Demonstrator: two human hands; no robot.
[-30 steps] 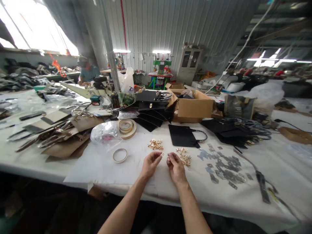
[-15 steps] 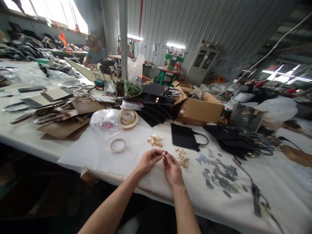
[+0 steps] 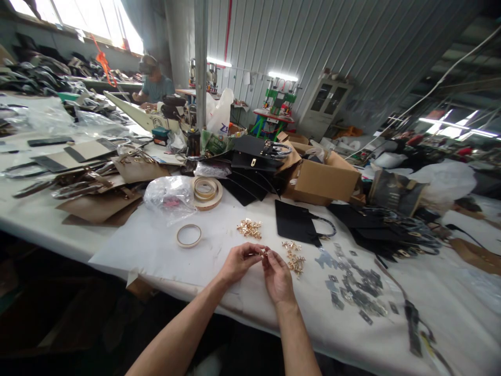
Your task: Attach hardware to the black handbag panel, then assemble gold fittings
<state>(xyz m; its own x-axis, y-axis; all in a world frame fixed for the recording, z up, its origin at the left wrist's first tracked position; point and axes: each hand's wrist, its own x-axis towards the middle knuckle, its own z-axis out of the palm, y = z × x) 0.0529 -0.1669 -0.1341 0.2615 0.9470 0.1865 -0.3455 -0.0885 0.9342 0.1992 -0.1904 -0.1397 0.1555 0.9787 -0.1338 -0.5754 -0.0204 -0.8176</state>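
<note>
Near the table's front edge, my left hand (image 3: 239, 262) and my right hand (image 3: 277, 277) meet at the fingertips. Both are closed in a pinch around something small, mostly hidden by the fingers; a bit of gold colour shows between them. Just beyond them lies a pile of small gold metal pieces (image 3: 249, 228). A second group of gold pieces (image 3: 295, 263) is right of my right hand. Farther right, flat grey metal plates (image 3: 360, 287) are scattered. A black bag panel with a handle (image 3: 295, 222) lies behind the second gold group.
A tape roll (image 3: 189, 236) lies on the white table (image 3: 156, 263) at left, before a plastic bag (image 3: 168, 196) and larger rolls (image 3: 207, 193). Brown bag pieces (image 3: 104, 201) are far left. A cardboard box (image 3: 324, 180) stands behind. A person (image 3: 156, 86) sits across the table.
My hands stay together, with the fingertips slightly lower in view and the small item more covered. The person across the table has shifted an arm.
</note>
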